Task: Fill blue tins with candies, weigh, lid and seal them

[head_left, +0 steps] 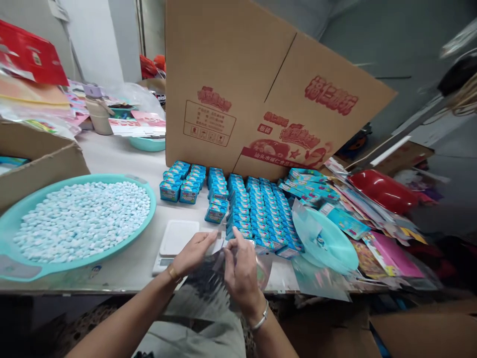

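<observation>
Near the table's front edge, my left hand (192, 252) has its fingers pressed together at a small whitish, see-through edge. My right hand (241, 268) has curled fingers close by, gripping what looks like a clear plastic bag (263, 271). The film spreads below and beside both hands, blurred by motion. Just beyond my right hand stand tight rows of small blue candy boxes (259, 209). One blue box (216, 211) sits a little forward of the others. A white kitchen scale (180, 237) lies beside my left hand.
At left is a turquoise basin (152, 211) full of pale blue candies (85, 219). A large cardboard box (238, 59) rises behind the rows. On the right lie a turquoise bowl (343, 248), flat blue packaging (309, 184), a red tray (383, 189) and a plastic sheet.
</observation>
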The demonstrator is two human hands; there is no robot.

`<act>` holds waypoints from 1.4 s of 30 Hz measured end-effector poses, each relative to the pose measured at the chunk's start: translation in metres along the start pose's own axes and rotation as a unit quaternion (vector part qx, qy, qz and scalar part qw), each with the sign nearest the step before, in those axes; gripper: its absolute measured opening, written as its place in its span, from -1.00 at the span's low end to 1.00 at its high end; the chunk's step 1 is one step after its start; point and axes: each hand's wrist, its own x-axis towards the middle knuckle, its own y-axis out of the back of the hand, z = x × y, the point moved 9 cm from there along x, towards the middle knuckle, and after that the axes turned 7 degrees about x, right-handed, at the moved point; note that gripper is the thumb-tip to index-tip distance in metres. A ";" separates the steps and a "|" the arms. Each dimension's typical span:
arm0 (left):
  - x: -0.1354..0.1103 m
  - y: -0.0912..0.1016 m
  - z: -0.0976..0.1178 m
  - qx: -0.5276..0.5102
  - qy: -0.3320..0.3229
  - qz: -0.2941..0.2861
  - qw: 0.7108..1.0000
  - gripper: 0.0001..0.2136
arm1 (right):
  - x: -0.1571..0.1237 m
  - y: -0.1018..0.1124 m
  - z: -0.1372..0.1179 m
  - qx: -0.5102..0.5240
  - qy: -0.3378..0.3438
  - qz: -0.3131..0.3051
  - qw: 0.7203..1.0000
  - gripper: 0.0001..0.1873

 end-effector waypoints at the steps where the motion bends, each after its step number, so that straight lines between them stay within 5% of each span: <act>1: 0.004 0.007 -0.001 0.023 -0.004 -0.007 1.000 -0.48 | 0.001 0.000 0.003 0.031 -0.025 0.000 0.999 -0.43; 5: 0.032 0.058 -0.014 0.251 -0.019 0.020 0.968 -0.52 | 0.007 0.011 0.029 0.170 -0.166 0.035 0.971 -0.43; 9: 0.058 0.122 -0.051 0.519 0.089 0.083 0.846 -0.62 | 0.012 0.021 0.070 0.261 -0.267 0.097 0.923 -0.38; 12: 0.060 0.143 -0.058 0.587 0.110 0.161 0.786 -0.68 | 0.013 0.016 0.099 0.305 -0.303 0.114 0.896 -0.33; 14: 0.053 0.136 -0.041 0.556 0.033 0.249 0.793 -0.63 | 0.011 0.008 0.115 0.323 -0.332 0.115 0.879 -0.33; 16: 0.044 0.115 -0.026 0.440 -0.050 0.287 0.849 -0.54 | 0.011 -0.001 0.127 0.336 -0.359 0.111 0.864 -0.35; 18: 0.051 0.081 -0.027 0.265 -0.055 0.205 0.940 -0.50 | 0.013 -0.008 0.136 0.348 -0.376 0.106 0.852 -0.35; 20: 0.064 0.037 -0.038 0.108 0.014 0.061 0.992 -0.48 | 0.018 -0.014 0.142 0.358 -0.388 0.102 0.843 -0.33; 23: 0.082 -0.012 -0.048 -0.004 0.095 -0.089 0.991 -0.47 | 0.024 -0.018 0.154 0.365 -0.401 0.095 0.835 -0.31; 26: 0.103 -0.031 -0.055 0.000 0.094 -0.147 0.985 -0.55 | 0.025 -0.020 0.168 0.343 -0.410 0.093 0.840 -0.30; 33: 0.134 -0.022 -0.063 0.181 0.028 -0.031 0.983 -0.62 | 0.018 -0.026 0.189 0.056 -0.385 0.070 0.919 -0.35; 42: 0.141 -0.023 -0.064 0.304 0.020 0.007 0.953 -0.64 | 0.018 -0.036 0.200 -0.064 -0.353 0.028 0.933 -0.37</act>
